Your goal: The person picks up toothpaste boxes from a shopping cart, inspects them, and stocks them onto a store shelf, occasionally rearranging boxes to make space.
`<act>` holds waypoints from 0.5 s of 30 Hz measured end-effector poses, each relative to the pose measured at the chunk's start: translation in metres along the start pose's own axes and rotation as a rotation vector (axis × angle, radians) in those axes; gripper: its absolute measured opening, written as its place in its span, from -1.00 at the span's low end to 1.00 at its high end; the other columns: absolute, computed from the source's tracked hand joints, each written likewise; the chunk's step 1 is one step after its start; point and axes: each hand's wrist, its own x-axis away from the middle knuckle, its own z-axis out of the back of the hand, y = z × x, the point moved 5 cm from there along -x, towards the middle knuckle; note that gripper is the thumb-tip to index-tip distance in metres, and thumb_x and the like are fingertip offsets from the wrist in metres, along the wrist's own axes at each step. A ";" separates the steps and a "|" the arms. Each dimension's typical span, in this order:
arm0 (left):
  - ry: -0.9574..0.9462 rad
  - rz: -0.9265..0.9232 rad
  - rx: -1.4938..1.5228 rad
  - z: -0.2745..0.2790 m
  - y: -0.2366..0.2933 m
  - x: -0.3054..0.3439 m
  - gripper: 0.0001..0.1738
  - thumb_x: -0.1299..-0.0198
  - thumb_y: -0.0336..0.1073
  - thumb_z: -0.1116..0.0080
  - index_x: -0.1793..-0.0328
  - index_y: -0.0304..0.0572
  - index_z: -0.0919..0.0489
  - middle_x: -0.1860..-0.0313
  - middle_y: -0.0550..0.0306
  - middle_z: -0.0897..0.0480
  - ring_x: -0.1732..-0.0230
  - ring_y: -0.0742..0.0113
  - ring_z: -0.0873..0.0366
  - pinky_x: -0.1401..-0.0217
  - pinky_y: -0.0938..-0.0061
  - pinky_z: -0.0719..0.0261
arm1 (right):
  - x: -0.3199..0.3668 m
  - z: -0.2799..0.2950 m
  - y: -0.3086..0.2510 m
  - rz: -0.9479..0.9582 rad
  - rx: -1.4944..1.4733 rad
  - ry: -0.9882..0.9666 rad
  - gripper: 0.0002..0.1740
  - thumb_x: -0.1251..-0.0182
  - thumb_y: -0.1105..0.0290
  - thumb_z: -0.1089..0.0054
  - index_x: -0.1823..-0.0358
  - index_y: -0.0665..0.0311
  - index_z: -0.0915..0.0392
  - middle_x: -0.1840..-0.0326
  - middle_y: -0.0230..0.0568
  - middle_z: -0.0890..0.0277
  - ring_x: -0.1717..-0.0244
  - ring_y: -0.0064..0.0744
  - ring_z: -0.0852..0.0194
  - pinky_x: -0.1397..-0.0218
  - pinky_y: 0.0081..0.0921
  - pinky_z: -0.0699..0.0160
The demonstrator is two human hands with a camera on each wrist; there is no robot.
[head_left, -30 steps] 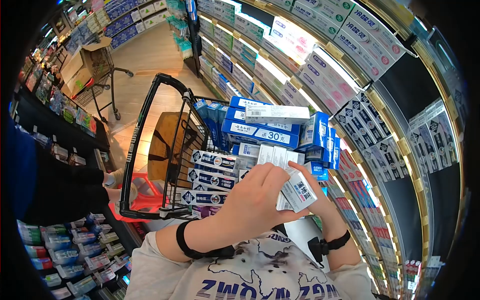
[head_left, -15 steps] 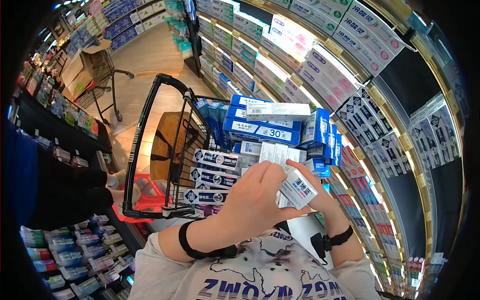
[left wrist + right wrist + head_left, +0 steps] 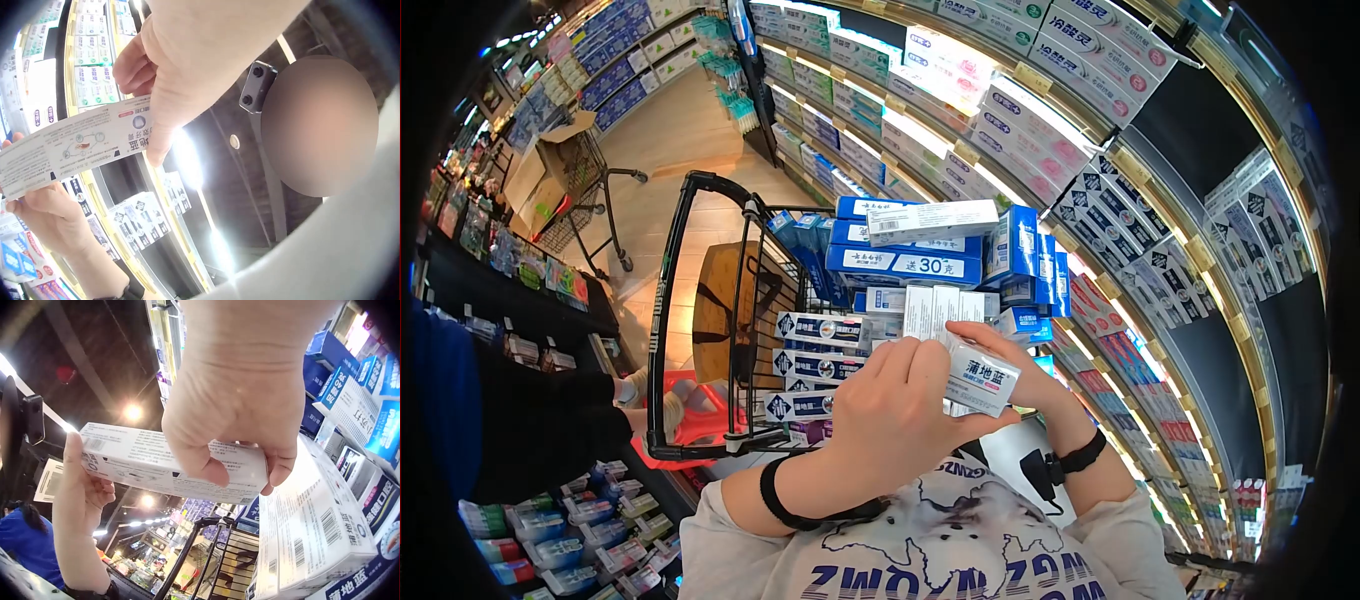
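Note:
A white box with dark lettering [image 3: 983, 378] is held between both hands above the cart. My left hand [image 3: 895, 395] covers part of it, back of the hand upward; in the left wrist view the fingers and thumb of this hand [image 3: 194, 75] pinch one end of the long box [image 3: 81, 145]. My right hand [image 3: 1035, 385] grips it from the other side, partly hidden behind it. The right wrist view shows that hand [image 3: 237, 406] curled round one end of the box [image 3: 140, 464], with the left hand [image 3: 78, 500] at the opposite end.
A black-framed shopping cart [image 3: 668, 300] holds white boxes [image 3: 820, 328] and stacked blue boxes [image 3: 905, 263]. Stocked shelves [image 3: 1025, 150] curve along the right side. Another cart with a carton [image 3: 545, 185] stands at the upper left, and a person's dark-clad legs [image 3: 550, 400] at the left.
The held box has turned slightly, and its lettering lies more level. The cart and shelves have shifted left in the head view. Both hands keep their hold.

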 end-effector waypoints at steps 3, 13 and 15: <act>-0.015 0.019 0.017 -0.001 -0.002 -0.001 -0.20 0.44 0.29 -0.61 0.50 -0.13 -0.32 0.57 0.20 -0.30 0.56 0.33 -0.38 0.58 0.47 -0.35 | -0.001 0.001 0.002 0.004 -0.021 0.004 -0.13 -0.08 0.67 -0.32 -0.47 0.13 -0.23 -0.43 -0.22 -0.17 -0.45 -0.29 -0.20 -0.41 -0.30 -0.36; -0.293 0.287 0.164 0.003 -0.106 0.003 -0.44 0.19 -0.25 -0.57 0.03 -0.28 -0.61 0.39 0.13 -0.53 0.36 0.28 -0.54 0.25 0.47 -0.57 | -0.006 0.024 -0.010 0.050 0.427 0.311 -0.25 -0.05 0.52 -0.41 -0.33 0.25 -0.30 -0.24 -0.04 -0.17 -0.18 -0.04 -0.41 -0.09 -0.34 -0.53; -0.527 0.483 0.299 -0.020 -0.146 0.014 -0.47 0.11 -0.28 -0.49 -0.04 -0.25 -0.60 0.33 0.06 -0.55 0.27 0.20 -0.57 0.21 0.37 -0.56 | -0.016 0.026 -0.020 0.086 0.491 0.346 -0.27 -0.08 0.52 -0.38 -0.33 0.28 -0.30 -0.24 -0.03 -0.17 -0.16 0.02 -0.41 -0.10 -0.30 -0.53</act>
